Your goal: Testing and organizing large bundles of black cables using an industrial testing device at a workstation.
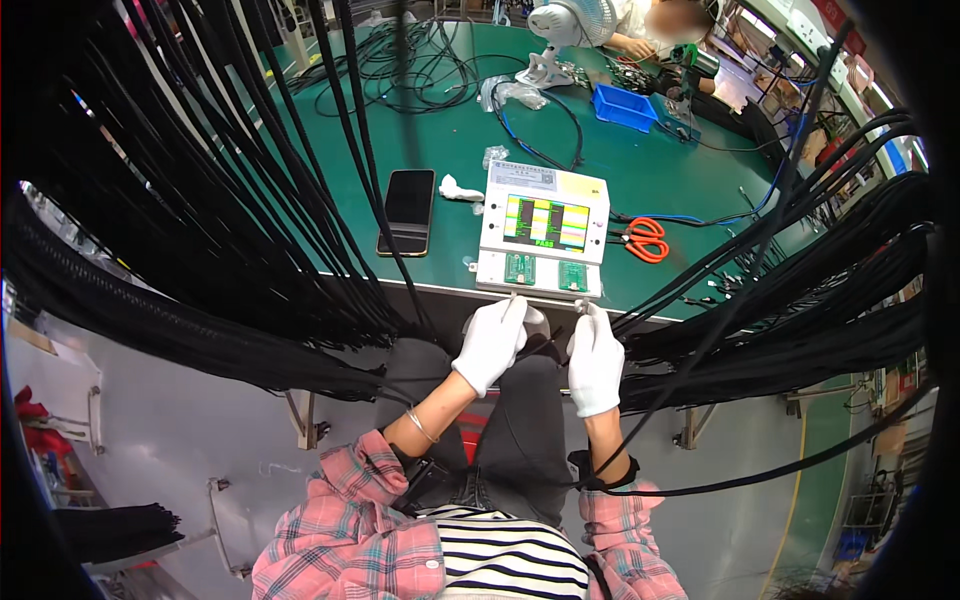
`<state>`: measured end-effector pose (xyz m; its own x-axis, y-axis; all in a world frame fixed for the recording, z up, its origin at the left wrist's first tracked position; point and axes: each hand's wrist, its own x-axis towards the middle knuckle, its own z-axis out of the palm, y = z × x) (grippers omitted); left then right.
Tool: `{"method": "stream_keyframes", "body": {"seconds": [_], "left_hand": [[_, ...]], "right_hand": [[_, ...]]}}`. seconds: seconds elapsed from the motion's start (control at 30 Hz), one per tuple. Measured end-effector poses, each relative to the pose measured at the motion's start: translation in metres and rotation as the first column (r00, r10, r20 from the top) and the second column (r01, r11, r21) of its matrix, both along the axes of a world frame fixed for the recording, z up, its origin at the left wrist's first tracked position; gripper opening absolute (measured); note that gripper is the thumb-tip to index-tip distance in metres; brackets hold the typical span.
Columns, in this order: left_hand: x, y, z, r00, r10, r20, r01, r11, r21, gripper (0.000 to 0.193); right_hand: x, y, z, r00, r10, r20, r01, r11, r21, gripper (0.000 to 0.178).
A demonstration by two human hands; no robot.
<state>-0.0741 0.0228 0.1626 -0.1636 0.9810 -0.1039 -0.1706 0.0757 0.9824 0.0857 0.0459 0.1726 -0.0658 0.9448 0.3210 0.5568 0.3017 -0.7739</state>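
Slim plug (581, 307) at lower centre of frame, gripped between right hand's (596, 350) thumb and fingers; long axis roughly up-down, tip toward top of frame. Left hand (495, 338) pinching second plug (514, 297), mostly hidden, also pointing up-frame. Both just below white test box (493, 240), centre, front edge toward bottom. Printed label (522, 176) along box top, print too small; screen (546, 224) with coloured text rows, green word beneath.
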Motion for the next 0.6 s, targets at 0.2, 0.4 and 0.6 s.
{"method": "stream_keyframes", "body": {"seconds": [0.2,0.4,0.6], "left_hand": [[-0.006,0.011,0.005,0.901,-0.158,0.403,0.223,0.968,-0.119,0.047],[-0.012,0.018,-0.002,0.820,-0.194,0.539,0.311,0.941,-0.135,0.048],[-0.013,0.018,0.003,0.745,-0.216,0.632,0.350,0.932,-0.093,0.051]], "right_hand": [[0.007,0.005,-0.002,0.993,0.009,0.119,-0.009,1.000,-0.003,0.024],[0.011,0.004,-0.005,0.984,0.061,0.169,-0.059,0.998,-0.013,0.025],[0.011,0.004,0.002,0.947,0.156,-0.279,-0.247,0.913,-0.325,0.028]]}}
